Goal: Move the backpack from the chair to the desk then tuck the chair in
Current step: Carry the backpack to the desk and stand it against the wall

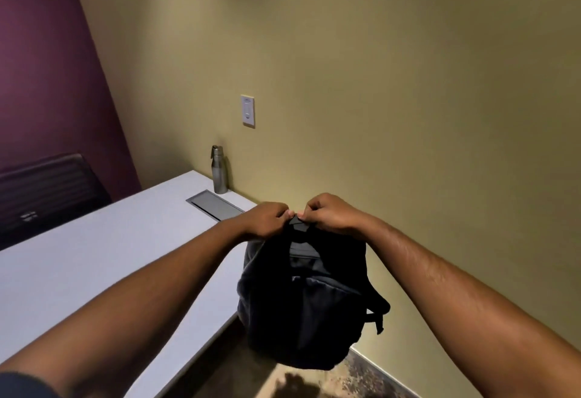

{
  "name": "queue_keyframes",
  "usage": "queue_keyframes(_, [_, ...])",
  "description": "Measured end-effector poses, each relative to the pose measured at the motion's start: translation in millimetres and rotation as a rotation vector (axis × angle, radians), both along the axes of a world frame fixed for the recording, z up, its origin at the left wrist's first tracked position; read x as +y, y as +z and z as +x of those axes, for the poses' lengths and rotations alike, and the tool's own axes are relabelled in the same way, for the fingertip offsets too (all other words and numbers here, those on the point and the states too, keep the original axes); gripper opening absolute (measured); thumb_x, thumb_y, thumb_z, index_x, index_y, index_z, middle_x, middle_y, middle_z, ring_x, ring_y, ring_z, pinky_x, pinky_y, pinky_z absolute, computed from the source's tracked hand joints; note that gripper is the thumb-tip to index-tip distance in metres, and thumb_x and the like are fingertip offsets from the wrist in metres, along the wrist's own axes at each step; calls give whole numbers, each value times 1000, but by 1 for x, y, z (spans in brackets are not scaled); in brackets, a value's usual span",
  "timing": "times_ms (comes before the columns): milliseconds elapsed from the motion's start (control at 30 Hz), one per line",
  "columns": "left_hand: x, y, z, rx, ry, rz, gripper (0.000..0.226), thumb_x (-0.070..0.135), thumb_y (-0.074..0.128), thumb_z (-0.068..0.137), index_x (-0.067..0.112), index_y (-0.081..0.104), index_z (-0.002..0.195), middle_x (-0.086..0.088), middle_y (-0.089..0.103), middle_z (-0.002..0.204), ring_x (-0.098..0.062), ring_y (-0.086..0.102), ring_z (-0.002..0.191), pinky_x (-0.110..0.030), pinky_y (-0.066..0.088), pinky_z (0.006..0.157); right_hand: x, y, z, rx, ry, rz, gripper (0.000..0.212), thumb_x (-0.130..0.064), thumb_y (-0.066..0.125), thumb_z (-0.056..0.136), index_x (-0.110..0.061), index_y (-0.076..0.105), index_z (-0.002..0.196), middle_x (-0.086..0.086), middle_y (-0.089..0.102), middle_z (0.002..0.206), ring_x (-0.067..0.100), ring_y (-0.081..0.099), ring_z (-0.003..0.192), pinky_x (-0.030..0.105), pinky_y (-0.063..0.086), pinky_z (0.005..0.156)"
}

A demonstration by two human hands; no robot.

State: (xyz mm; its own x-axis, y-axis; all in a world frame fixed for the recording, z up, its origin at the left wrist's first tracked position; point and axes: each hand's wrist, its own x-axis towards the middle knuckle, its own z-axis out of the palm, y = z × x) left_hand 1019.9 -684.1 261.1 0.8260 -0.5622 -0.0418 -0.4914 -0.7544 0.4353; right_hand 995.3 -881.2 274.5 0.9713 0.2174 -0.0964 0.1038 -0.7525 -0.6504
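A black backpack (pixel 305 300) hangs in the air by its top handle, just off the right edge of the white desk (pixel 94 265). My left hand (pixel 267 220) and my right hand (pixel 330 213) both pinch that handle from either side, fingers closed on it. The backpack's bottom is above the floor, and a strap dangles on its right side. The chair it came from is not in view.
A steel water bottle (pixel 219 169) stands at the desk's far corner by the wall. A grey cable hatch (pixel 215 205) is set into the desk top. A dark chair back (pixel 47 190) shows beyond the desk at left. Patterned carpet (pixel 361 378) lies below.
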Motion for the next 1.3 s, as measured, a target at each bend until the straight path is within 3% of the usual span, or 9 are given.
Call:
queue_keyframes(100, [9,16,41,-47,12,33,36,30,36,112,10,50,86,-12,56,90,-26,51,85,-34,31,71,15,12,34,-22,-41,84,38,-28,69,105,-15,59,71,0,53,63,12,45,57,33,33,59])
queue_keyframes(233, [27,26,107,-75,49,10,34,27,36,112,9,49,86,-11,55,88,-26,50,85,-33,31,71,37,17,96,-12,-77,234,32,-27,70,105,-11,63,78,15,58,76,24,52,68,36,36,70])
queue_keyframes(400, [41,26,181,-82,114,-14,36,24,36,112,4,54,89,-17,58,91,-26,50,87,-33,31,72,55,12,178,44,-79,343,33,-27,70,104,-13,61,75,18,61,79,30,57,78,40,40,71])
queue_keyframes(500, [50,25,226,-72,151,-27,37,23,35,112,2,53,88,-22,60,93,-26,50,86,-34,31,72,60,9,231,81,-57,371,36,-24,68,105,-16,59,71,12,61,70,25,56,66,31,38,58])
queue_keyframes(633, [63,29,287,-53,183,1,40,28,35,112,7,49,81,-12,54,83,-27,50,83,-33,31,71,70,8,293,152,11,451,36,-16,65,106,-17,57,71,-1,49,55,9,39,44,20,32,43])
queue_keyframes(833, [83,22,361,-39,226,4,46,33,35,112,6,54,79,-14,57,78,-28,52,77,-35,36,71,90,-3,364,189,46,483,37,-14,63,106,-15,59,70,-6,47,49,8,37,43,20,31,44])
queue_keyframes(1067, [85,20,436,-43,184,-9,49,33,34,112,11,49,71,-10,54,72,-28,49,75,-35,33,69,100,-5,427,155,-59,488,36,-17,63,106,-17,60,70,-7,48,50,9,37,44,23,31,47])
queue_keyframes(1300, [82,-24,477,-123,132,-145,34,34,33,112,11,54,97,-20,66,104,-34,55,93,-38,34,78,100,-23,466,80,-272,496,28,-17,64,104,-16,59,77,-7,51,51,9,41,45,25,35,50])
